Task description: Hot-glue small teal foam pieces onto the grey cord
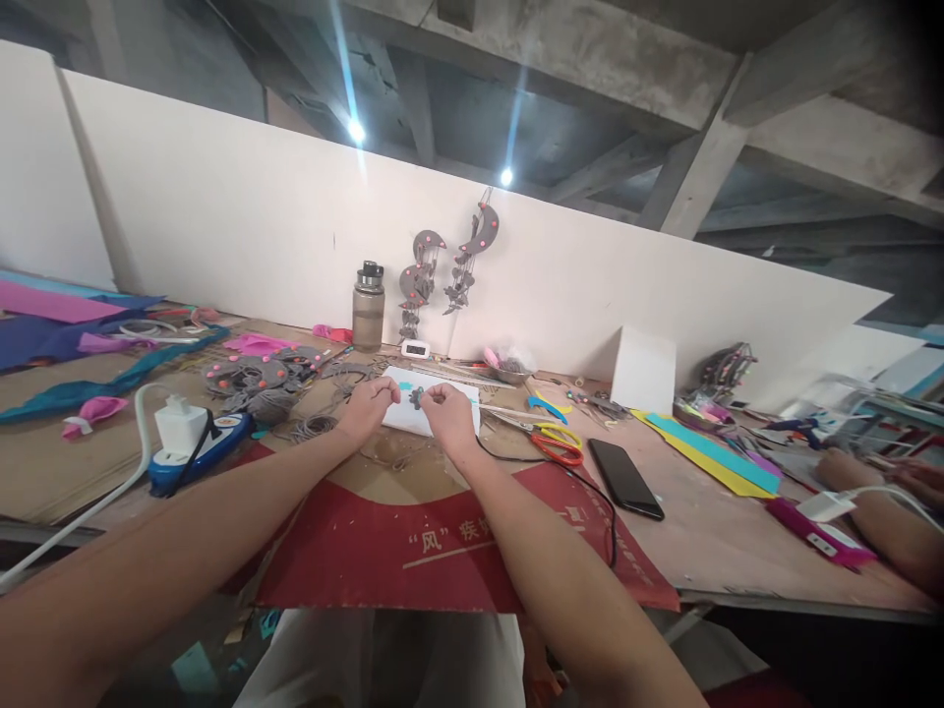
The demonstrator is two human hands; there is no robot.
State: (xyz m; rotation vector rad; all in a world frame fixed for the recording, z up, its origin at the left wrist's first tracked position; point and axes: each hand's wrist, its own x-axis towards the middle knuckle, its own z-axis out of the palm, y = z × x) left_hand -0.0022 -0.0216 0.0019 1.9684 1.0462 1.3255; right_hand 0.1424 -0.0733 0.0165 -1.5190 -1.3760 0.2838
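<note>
Above a white sheet [403,417] on the bench, my left hand [367,407] and my right hand [447,413] face each other a short way apart. The fingertips of my right hand are closed on a small dark grey piece [416,398]. My left hand is also pinched shut, but whatever is in its fingers is too small to make out. A small teal piece [405,386] shows on the sheet between the hands. Coils of grey cord [314,427] lie to the left of my left hand.
Scissors [557,442] and a black phone [625,478] lie to the right. At left are a blue power strip [199,457] and grey crescents [258,374] with pink dots. A bottle [368,310] stands behind. Another person's arm [877,501] rests at far right.
</note>
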